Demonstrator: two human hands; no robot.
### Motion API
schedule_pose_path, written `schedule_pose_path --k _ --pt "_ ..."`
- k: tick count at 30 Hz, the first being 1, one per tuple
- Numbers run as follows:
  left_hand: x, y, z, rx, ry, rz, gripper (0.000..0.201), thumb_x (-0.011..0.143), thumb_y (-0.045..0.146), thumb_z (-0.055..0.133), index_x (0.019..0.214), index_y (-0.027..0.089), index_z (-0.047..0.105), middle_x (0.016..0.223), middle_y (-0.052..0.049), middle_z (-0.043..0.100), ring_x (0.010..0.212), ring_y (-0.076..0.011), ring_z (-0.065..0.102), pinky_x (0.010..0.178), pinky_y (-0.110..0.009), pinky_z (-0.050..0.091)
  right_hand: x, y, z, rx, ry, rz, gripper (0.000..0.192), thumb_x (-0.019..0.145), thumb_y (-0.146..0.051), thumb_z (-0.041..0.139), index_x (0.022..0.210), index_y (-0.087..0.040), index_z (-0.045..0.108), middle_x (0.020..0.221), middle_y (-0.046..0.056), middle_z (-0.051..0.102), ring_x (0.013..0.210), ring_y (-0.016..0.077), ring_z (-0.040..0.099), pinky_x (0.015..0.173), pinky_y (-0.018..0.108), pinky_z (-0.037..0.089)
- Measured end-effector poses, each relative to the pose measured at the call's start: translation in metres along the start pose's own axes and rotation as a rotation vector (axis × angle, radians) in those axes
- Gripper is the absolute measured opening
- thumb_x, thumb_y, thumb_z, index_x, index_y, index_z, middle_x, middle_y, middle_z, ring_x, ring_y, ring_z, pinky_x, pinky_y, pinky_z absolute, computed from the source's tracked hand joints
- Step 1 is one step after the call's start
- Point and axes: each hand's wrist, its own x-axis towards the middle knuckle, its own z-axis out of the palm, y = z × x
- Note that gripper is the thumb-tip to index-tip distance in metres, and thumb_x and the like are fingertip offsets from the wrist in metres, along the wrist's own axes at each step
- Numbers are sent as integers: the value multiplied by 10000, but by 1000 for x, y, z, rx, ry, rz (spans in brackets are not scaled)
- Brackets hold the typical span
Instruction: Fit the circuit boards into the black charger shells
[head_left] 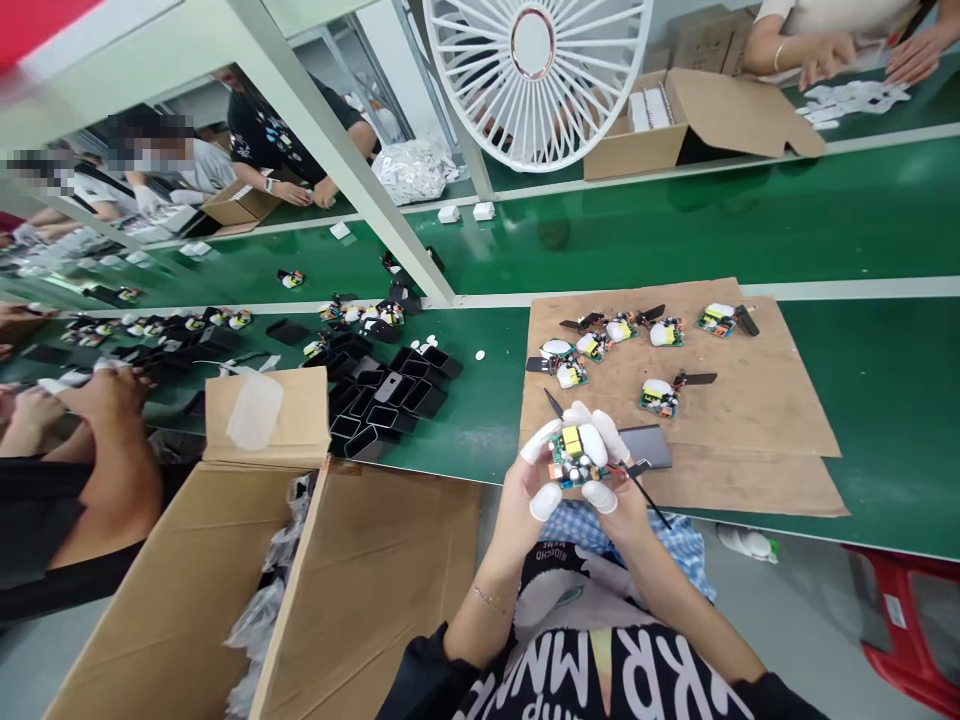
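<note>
Between my hands is a green circuit board (577, 455) with yellow, white and orange components. My left hand (525, 490) grips its left side, with white finger cots on the fingertips. On the other side, my right hand (622, 500) holds the board too, likewise in white finger cots. A thin black strip (651, 500) sticks out past my right hand; whether it is joined to the board I cannot tell. Just beyond the right hand lies a dark grey flat case (649, 447). Similar circuit boards (660, 397) with black end pieces lie on the cardboard sheet (735, 420).
Black open housings (390, 390) are heaped on the green bench to the left. An open carton (315, 590) stands at my left, beside a co-worker's arm (112, 430). A white fan (536, 80) hangs ahead. A red stool (907, 620) is at lower right.
</note>
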Motion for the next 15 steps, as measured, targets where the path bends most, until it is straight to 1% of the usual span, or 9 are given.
schedule_pose_path --k 2,4,5,7,10,13,15 --pt "-3 -4 0 -36 11 16 862 726 674 705 1440 254 467 1494 -122 496 1396 -355 446 1172 -473 384 1 0 -2 -39 28 -8 800 635 -534 866 1338 -283 578 1300 113 665 1258 328 590 1042 483 520" --pt "-6 -10 -2 26 26 39 892 708 632 750 1461 271 435 1510 -109 479 1412 -340 427 1185 -460 365 0 3 -8 -87 62 -9 790 619 -508 883 1317 -275 598 1271 110 681 1250 336 594 1035 486 524" --pt "-8 -13 -3 85 39 52 872 718 605 757 1459 274 438 1504 -105 488 1405 -333 437 1185 -459 362 -1 5 -12 -104 74 -5 781 612 -488 891 1307 -273 607 1256 105 689 1242 339 599 1033 489 524" --pt "-12 -18 -3 221 79 94 754 769 555 734 1424 270 490 1451 -101 544 1356 -319 496 1164 -464 382 -3 10 -19 -115 78 16 747 616 -437 899 1289 -269 622 1233 96 701 1224 342 610 1033 497 520" --pt "-16 -21 -1 395 149 192 622 805 524 706 1351 259 568 1327 -103 629 1240 -304 583 1091 -468 451 -5 16 -24 -104 82 44 711 623 -403 901 1267 -253 642 1215 98 710 1207 347 620 1048 513 502" --pt "-15 -18 -6 555 146 286 660 810 566 676 1386 281 521 1278 -101 654 1187 -309 607 1061 -495 470 -5 13 -18 -81 107 63 668 666 -440 873 1269 -263 647 1219 95 711 1191 330 633 1080 523 466" --pt "-6 -8 -22 750 132 339 700 810 603 643 1419 301 476 1281 -100 654 1189 -329 600 1085 -533 438 -3 4 -13 -31 142 97 573 760 -475 798 1281 -297 639 1224 78 712 1154 306 658 1085 539 455"
